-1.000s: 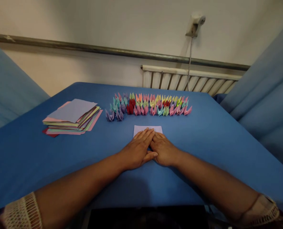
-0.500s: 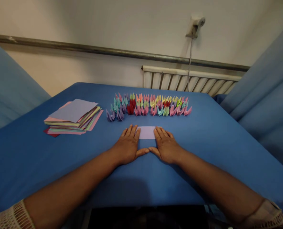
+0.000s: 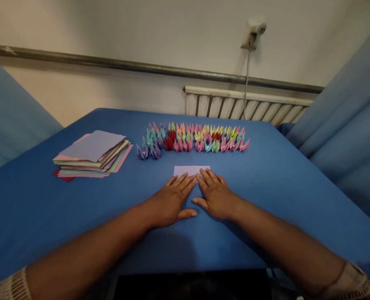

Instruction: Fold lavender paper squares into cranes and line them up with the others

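A pale lilac sheet of paper point(image 3: 191, 169), a narrow rectangle that looks folded, lies flat on the blue-covered table in front of me. My left hand point(image 3: 170, 202) rests palm down, its fingertips on the paper's near edge left of the middle. Over the right part of the paper lie the fingers of my right hand point(image 3: 217, 196), also palm down. Both hands are open with thumbs stretched inward, and the two hands sit close together. The near edge of the paper is partly hidden under the fingers.
Rows of small folded paper cranes point(image 3: 187, 145) in many colours stand behind the paper. To the left is a stack of coloured paper sheets point(image 3: 94, 146), lilac on top. Behind the blue table cover point(image 3: 110, 196) are a radiator point(image 3: 216, 90), a metal rail and a wall socket.
My left hand has slid right and a little toward me, from the paper's left end to its near edge. My right hand has shifted slightly, its thumb parting from the left thumb.
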Demonstrator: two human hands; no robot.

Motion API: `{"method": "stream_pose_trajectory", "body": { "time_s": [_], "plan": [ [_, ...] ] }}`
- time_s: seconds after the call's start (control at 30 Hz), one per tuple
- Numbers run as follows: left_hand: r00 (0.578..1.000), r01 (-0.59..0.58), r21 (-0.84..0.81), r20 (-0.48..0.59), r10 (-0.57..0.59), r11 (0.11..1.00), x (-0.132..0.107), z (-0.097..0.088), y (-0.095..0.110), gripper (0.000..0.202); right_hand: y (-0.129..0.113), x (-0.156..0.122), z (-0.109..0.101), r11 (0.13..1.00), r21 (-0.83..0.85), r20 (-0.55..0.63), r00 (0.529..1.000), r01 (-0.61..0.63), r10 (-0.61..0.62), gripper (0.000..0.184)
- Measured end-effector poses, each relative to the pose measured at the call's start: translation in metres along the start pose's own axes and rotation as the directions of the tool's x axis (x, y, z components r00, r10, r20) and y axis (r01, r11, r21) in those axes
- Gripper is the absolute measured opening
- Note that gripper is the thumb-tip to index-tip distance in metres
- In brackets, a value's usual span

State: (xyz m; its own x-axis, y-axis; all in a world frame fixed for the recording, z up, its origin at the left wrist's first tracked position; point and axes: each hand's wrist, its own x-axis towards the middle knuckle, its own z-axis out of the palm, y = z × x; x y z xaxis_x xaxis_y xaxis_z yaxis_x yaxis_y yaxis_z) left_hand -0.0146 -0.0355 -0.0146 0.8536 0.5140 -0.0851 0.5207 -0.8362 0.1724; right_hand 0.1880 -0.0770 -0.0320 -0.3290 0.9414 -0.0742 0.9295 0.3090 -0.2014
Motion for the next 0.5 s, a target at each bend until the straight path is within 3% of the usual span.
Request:
{"method": "stream_pose_trajectory", "body": {
  "time_s": [0.17,0.3,0.5],
  "plan": [
    [0.990,0.143,0.050,-0.011,-0.142,0.989,-0.018,-0.010,-0.012,0.087,-0.008,-0.011,-0.009,0.999,-0.042,0.009,1.000,-0.006,0.007,0.085],
    [0.967,0.246,0.101,-0.092,-0.238,0.964,-0.023,-0.008,-0.020,0.088,-0.007,-0.015,-0.014,0.990,-0.081,-0.002,0.994,-0.113,0.113,0.083],
    [0.959,0.236,0.133,-0.190,-0.209,0.963,-0.014,0.002,-0.018,0.086,0.014,0.002,-0.011,0.953,-0.040,-0.103,0.950,-0.300,0.295,0.072]
  ]
}}
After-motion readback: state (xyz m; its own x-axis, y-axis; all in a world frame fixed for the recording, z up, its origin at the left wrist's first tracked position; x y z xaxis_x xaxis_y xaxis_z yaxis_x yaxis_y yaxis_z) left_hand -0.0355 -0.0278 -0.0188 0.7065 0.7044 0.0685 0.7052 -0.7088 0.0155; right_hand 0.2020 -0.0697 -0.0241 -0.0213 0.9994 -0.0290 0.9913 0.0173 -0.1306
